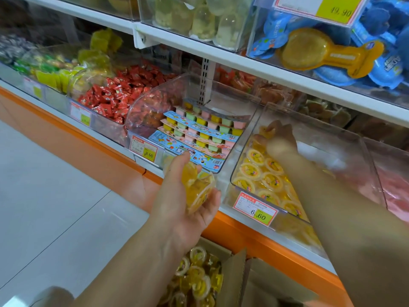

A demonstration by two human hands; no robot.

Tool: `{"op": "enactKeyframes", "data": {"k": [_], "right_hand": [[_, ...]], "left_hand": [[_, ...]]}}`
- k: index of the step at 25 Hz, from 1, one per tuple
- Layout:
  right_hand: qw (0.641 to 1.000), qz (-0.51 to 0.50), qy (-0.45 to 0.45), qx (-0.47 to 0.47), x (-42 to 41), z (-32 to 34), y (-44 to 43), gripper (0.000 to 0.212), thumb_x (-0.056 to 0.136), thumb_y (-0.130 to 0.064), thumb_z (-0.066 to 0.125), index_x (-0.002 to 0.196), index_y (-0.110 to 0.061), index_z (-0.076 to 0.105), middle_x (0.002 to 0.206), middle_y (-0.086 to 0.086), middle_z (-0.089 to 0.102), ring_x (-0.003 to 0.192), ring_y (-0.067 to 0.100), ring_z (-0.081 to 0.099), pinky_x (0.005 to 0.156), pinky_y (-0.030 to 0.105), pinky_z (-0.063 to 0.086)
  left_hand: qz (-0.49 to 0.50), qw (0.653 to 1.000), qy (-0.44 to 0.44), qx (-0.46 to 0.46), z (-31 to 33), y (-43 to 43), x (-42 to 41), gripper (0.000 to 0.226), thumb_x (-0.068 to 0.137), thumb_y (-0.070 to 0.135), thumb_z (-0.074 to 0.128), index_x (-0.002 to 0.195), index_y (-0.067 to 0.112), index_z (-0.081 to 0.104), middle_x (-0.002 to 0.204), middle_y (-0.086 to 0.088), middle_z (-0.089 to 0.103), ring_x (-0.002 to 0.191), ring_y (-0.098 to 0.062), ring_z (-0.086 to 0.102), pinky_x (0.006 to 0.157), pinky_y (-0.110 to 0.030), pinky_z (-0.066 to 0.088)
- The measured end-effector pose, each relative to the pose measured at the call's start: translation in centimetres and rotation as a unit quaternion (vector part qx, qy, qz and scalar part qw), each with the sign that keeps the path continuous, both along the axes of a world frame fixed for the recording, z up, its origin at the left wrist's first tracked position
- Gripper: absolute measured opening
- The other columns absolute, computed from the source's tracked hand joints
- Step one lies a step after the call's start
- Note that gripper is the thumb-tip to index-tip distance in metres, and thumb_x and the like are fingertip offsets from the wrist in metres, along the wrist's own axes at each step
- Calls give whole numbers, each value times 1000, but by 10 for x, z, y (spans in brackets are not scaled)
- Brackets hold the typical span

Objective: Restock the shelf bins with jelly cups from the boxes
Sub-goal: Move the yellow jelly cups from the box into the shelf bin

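My left hand (pixel 177 202) holds a few yellow jelly cups (pixel 198 188) in front of the shelf edge, fingers curled round them. My right hand (pixel 279 138) reaches deep into a clear shelf bin (pixel 345 156), blurred, with its fingers on a yellow jelly cup (pixel 265 130) at the back. Rows of yellow jelly cups (pixel 261 173) lie in that bin. Below, an open cardboard box (pixel 234 269) on the floor holds many more yellow cups (pixel 197 282).
The bin to the left holds multicolour jelly strips (pixel 199 134); red wrapped sweets (pixel 117 94) fill the one beyond. Price tags (pixel 255 209) hang on the bin fronts. An upper shelf (pixel 243 60) overhangs the bins. An orange shelf base (pixel 265 240) and grey floor (pixel 55 185) lie below.
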State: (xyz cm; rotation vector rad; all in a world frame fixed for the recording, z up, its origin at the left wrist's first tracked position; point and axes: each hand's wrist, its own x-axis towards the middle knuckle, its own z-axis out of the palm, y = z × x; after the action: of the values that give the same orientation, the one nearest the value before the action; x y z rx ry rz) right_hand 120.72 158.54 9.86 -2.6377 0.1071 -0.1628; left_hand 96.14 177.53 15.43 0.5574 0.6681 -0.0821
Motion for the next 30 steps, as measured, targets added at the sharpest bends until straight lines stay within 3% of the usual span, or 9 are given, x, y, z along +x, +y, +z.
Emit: {"op": "enactKeyframes", "data": {"k": [3, 5, 7, 9, 11, 13, 16, 21, 30], "right_hand": [[999, 30, 25, -14, -4, -2, -5, 46, 87, -53, 61, 121, -26, 46, 121, 9, 36, 92, 29, 55, 75, 34, 47], [997, 41, 70, -15, -3, -6, -8, 57, 89, -61, 50, 136, -32, 35, 131, 12, 33, 109, 36, 54, 91, 43, 48], [993, 49, 103, -41, -3, -10, -10, 64, 92, -65, 37, 148, -40, 16, 146, 15, 25, 129, 40, 42, 110, 53, 32], [991, 53, 104, -70, -5, -10, -11, 62, 96, -62, 29, 151, -40, 8, 154, 15, 22, 140, 36, 28, 117, 53, 14], [991, 49, 82, -91, -7, -7, -11, 60, 96, -61, 30, 151, -40, 16, 152, 12, 34, 140, 31, 30, 117, 52, 12], [993, 46, 64, -92, -7, -4, -10, 60, 93, -63, 39, 148, -40, 28, 145, 5, 46, 134, 28, 40, 115, 50, 23], [993, 60, 52, -86, -5, -5, -8, 61, 93, -57, 46, 148, -34, 31, 146, 6, 45, 128, 30, 46, 106, 46, 39], [995, 52, 65, -55, -6, -11, -11, 70, 93, -58, 45, 152, -30, 19, 148, 8, 43, 130, 31, 44, 109, 47, 36], [995, 76, 51, -45, -8, -11, -5, 66, 96, -48, 48, 150, -15, 27, 156, 8, 26, 140, 31, 31, 113, 38, 27]], "left_hand": [[-2, 1000, -4, 0, 0, -2, -1, 34, 81, 47, 73, 97, 19, 66, 70, -5, 61, 53, -15, 58, 59, -26, 57], [-5, 1000, -7, 0, 0, -3, -3, 34, 81, 48, 73, 98, 19, 66, 71, -5, 61, 54, -16, 58, 58, -26, 57], [-7, 1000, -9, -1, -1, -2, -4, 35, 81, 48, 74, 98, 19, 66, 71, -5, 61, 53, -17, 58, 56, -25, 57], [-5, 1000, -6, -1, 0, -2, -4, 34, 80, 48, 74, 98, 19, 67, 71, -5, 61, 54, -16, 58, 56, -25, 57], [-2, 1000, -2, 0, 1, -2, -5, 35, 80, 48, 74, 96, 17, 68, 70, -5, 62, 54, -16, 59, 58, -26, 57], [-1, 1000, 1, -1, 1, -1, -6, 36, 80, 48, 75, 95, 16, 68, 69, -5, 63, 53, -16, 60, 59, -26, 58], [-1, 1000, 4, -1, 2, -1, -6, 37, 80, 48, 75, 97, 16, 69, 70, -6, 64, 53, -17, 60, 59, -26, 58], [0, 1000, 6, -1, 2, -1, -5, 38, 80, 48, 75, 104, 19, 69, 72, -6, 64, 50, -17, 60, 58, -26, 58], [-13, 1000, 5, -4, 1, -2, -6, 36, 80, 48, 74, 98, 18, 69, 73, -6, 64, 55, -17, 59, 59, -25, 57]]}}
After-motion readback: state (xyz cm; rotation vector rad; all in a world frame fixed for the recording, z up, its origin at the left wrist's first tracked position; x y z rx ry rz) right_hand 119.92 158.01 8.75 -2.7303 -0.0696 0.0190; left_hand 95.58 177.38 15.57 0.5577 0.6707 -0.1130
